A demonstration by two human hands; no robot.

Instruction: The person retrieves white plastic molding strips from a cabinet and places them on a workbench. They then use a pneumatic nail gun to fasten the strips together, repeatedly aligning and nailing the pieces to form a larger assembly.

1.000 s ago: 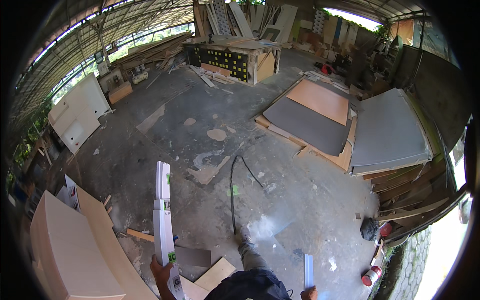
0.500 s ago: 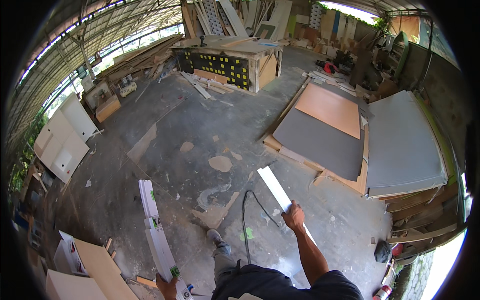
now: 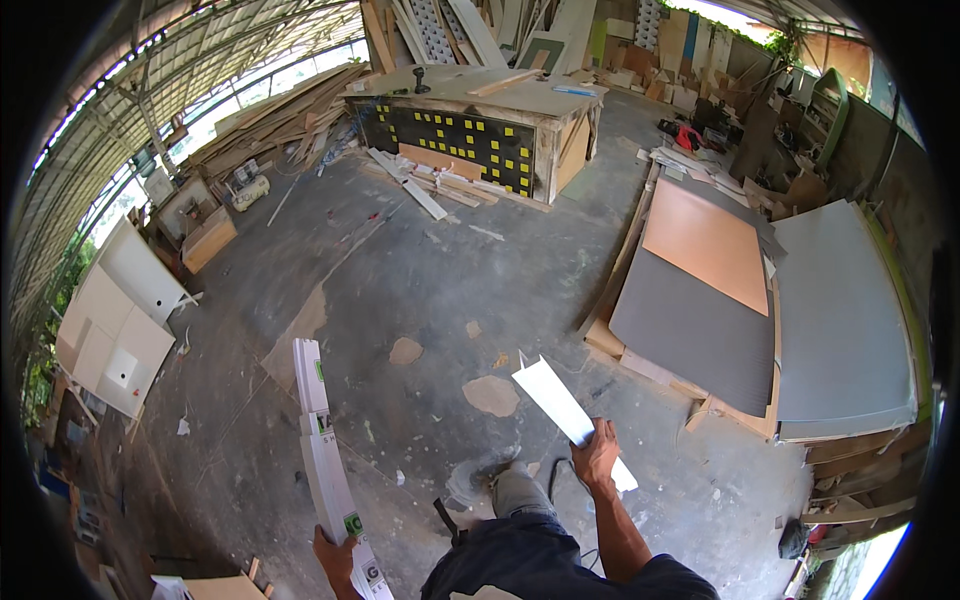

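Note:
My left hand (image 3: 336,562), low at the left, is closed round a long, narrow white bundle (image 3: 322,468) with green and black printed labels. Its far end is stepped, as if several lengths lie together, and it points ahead over the floor. On the other side my right hand (image 3: 597,455) grips a white angled strip (image 3: 551,398) near its rear part. A fold or open edge shows at the strip's far end. The two pieces are apart, both held above the concrete.
Ahead stands a workbench (image 3: 470,90) with a yellow-dotted black front and wood offcuts (image 3: 425,200) on the floor before it. Large grey sheets (image 3: 690,310) lie at the right. A white cabinet (image 3: 120,340) leans at the left; a lumber pile (image 3: 270,125) lies behind.
I have stepped forward: the workbench is nearer, and the sheets and floor patches have shifted right in view. The left hand with its bundle shows higher. Both hands keep their hold.

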